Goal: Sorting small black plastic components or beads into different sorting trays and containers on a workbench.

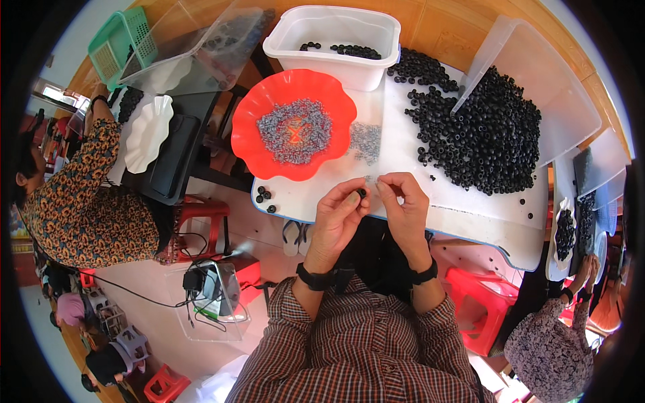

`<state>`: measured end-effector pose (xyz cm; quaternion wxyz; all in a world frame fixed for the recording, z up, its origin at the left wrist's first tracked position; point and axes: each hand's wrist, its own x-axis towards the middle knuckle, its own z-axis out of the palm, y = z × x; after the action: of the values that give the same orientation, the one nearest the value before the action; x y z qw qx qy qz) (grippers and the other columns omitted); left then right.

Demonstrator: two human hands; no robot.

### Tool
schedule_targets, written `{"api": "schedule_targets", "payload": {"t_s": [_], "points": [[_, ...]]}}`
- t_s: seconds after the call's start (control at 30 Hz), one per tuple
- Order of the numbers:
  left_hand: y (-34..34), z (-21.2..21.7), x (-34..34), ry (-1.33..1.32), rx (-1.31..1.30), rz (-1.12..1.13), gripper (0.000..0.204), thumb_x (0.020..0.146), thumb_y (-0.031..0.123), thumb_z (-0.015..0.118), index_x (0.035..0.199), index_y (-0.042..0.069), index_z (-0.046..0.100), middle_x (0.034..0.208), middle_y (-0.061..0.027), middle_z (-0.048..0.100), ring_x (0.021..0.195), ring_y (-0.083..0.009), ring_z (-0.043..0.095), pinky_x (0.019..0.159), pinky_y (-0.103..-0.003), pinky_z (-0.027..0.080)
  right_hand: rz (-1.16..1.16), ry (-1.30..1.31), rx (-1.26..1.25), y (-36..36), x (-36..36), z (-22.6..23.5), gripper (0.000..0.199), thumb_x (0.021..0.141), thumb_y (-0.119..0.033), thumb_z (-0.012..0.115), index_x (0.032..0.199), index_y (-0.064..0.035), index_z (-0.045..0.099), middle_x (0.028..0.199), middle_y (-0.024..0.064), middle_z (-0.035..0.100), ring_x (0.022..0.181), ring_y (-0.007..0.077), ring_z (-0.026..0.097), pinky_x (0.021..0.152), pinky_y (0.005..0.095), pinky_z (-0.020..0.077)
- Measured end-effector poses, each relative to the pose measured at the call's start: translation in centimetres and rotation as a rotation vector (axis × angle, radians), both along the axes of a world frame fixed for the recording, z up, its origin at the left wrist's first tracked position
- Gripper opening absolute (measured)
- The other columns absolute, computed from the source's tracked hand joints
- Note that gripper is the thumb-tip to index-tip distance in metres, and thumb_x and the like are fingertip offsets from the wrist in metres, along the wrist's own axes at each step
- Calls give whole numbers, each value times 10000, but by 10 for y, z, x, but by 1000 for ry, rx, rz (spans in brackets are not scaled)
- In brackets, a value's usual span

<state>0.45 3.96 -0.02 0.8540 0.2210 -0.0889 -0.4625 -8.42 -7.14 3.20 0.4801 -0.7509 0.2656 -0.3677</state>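
Note:
Near the table's front edge, my left hand (336, 215) is closed on a small black round part (362, 193) with a hole in it. Close beside it, my right hand (405, 207) is pinched, with what looks like a small clear piece (369, 179) at its fingertips. Just beyond my hands, a red wavy-rimmed bowl (243, 127) holds many small greyish clear pieces (295, 131). More clear pieces (365, 142) lie loose on the table to its right. A large heap of black round parts (490, 134) spreads over the table at the right.
A white tub (332, 25) with some black parts stands behind the bowl. A clear bin (537, 87) lies tipped by the heap. Several black parts (263, 195) sit at the table's left corner. People work at left (87, 201) and right (554, 349). A red stool (478, 305) stands below.

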Motion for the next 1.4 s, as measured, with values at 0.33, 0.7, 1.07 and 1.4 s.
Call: {"api": "schedule_targets", "payload": {"t_s": [0.33, 0.7, 1.07, 1.4], "points": [[-19, -2, -9, -79, 97, -77, 228, 952, 47, 587, 1163, -31, 621, 1013, -106, 665, 846, -157, 625, 771, -284, 540, 88, -137, 326, -3, -24, 7, 52, 908, -15, 640, 947, 6, 614, 901, 34, 629, 800, 79, 599, 718, 218, 496], [-23, -3, -14, -69, 92, -101, 227, 955, 50, 586, 1162, -33, 626, 973, -87, 664, 815, -150, 617, 748, -279, 533, 91, -123, 159, -4, -31, 7, 75, 881, 25, 642, 952, 8, 620, 952, 68, 590, 785, 109, 611, 692, 236, 511], [-20, 1, -23, -224, 231, -106, 211, 944, 11, 585, 1140, -42, 641, 919, -75, 664, 767, -117, 607, 705, -227, 521, 118, -52, 43, -6, -44, 14, 99, 853, 46, 658, 940, 6, 634, 945, 82, 596, 731, 123, 627, 656, 238, 511], [-26, 0, -24, -73, 120, -194, 227, 952, 41, 581, 1157, -41, 630, 936, -96, 661, 789, -154, 614, 724, -271, 531, 125, -112, 211, -10, -52, 11, 77, 871, 24, 652, 945, 7, 639, 956, 62, 585, 788, 121, 621, 691, 242, 515]]}}
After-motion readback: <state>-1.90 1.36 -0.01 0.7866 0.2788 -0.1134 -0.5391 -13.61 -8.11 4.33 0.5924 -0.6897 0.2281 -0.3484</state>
